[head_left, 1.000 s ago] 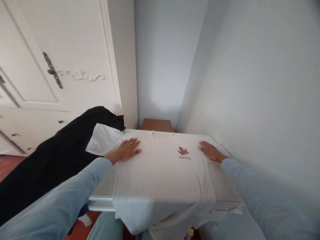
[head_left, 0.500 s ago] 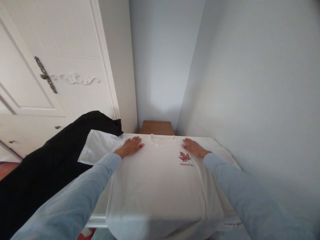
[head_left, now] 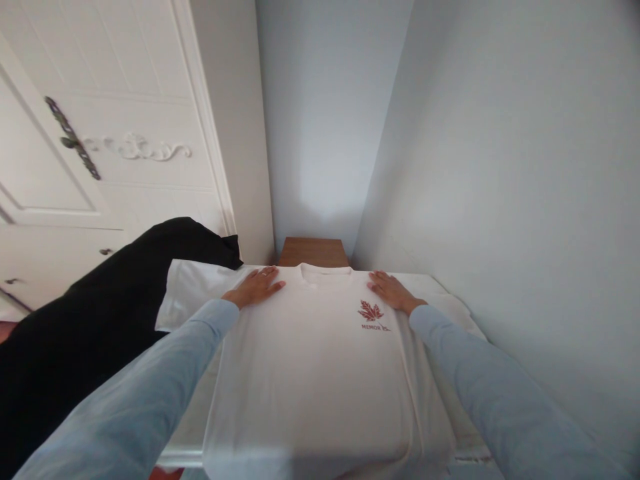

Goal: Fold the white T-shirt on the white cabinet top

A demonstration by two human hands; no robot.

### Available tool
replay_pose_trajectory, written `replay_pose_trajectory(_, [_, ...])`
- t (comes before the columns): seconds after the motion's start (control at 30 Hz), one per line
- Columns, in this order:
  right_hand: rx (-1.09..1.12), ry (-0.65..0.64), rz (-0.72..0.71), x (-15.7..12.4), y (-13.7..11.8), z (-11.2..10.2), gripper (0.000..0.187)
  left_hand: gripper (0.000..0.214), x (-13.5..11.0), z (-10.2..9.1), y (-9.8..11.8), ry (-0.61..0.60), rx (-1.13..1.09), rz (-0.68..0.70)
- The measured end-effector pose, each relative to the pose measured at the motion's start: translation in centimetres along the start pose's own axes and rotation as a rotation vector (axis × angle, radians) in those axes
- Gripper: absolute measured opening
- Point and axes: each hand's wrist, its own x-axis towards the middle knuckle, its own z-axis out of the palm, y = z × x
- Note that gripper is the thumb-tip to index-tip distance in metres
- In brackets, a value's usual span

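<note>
A white T-shirt (head_left: pixel 310 360) lies spread front side up, its neckline at the far edge and its lower part hanging over the near edge. A red maple leaf print (head_left: pixel 371 311) with lettering marks its chest. My left hand (head_left: pixel 256 287) rests flat on the shirt's left shoulder, fingers stretched out, a ring on one finger. On the right shoulder, beside the leaf print, my right hand (head_left: pixel 391 291) lies flat with its fingers extended. The shirt's left-side sleeve (head_left: pixel 195 290) reaches out over black cloth.
Under the shirt is a white tabletop (head_left: pixel 193 427). Black cloth (head_left: pixel 100 320) drapes along the left. A white wardrobe (head_left: pixel 150 80) stands behind it, a brown wooden piece (head_left: pixel 313 251) sits beyond the far edge, and a pale wall (head_left: pixel 510 167) borders the right.
The view has shifted slightly. Both hands stay flat on the shirt's shoulders, and the neckline is raised a little more.
</note>
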Motion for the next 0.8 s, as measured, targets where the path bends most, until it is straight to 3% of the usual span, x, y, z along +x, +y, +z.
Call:
replay_pose_trajectory(0.23, [-0.015,-0.01,0.015,-0.2,-0.2,-0.3,0.066,0.071,-0.1,0.3,-0.6,0.013,0.003,0.039])
replay_pose_trajectory(0.37, [-0.089,0.028,0.018,-0.7,-1.2,-1.1,0.065,0.067,-0.9,-0.6,1.2,0.079,0.049,-0.008])
replay_pose_trajectory(0.5, [-0.073,0.13,-0.005,-1.5,-3.6,-2.3,0.066,0.06,-2.6,-2.1,5.9,0.195,0.03,0.009])
replay_pose_trajectory(0.6, [0.07,0.202,-0.058,-3.4,-6.5,-3.5,0.072,0.062,-4.5,-2.9,10.6,0.166,-0.082,0.041])
replay_pose_trajectory(0.7, [0.319,0.266,-0.124,-7.5,-9.8,-5.1,0.072,0.061,-7.7,-2.5,15.5,0.229,-0.262,0.055])
replay_pose_trajectory(0.8, [0.673,0.332,-0.085,-13.8,-12.8,-6.1,0.069,0.054,-12.7,-1.0,20.1,0.409,-0.541,0.034])
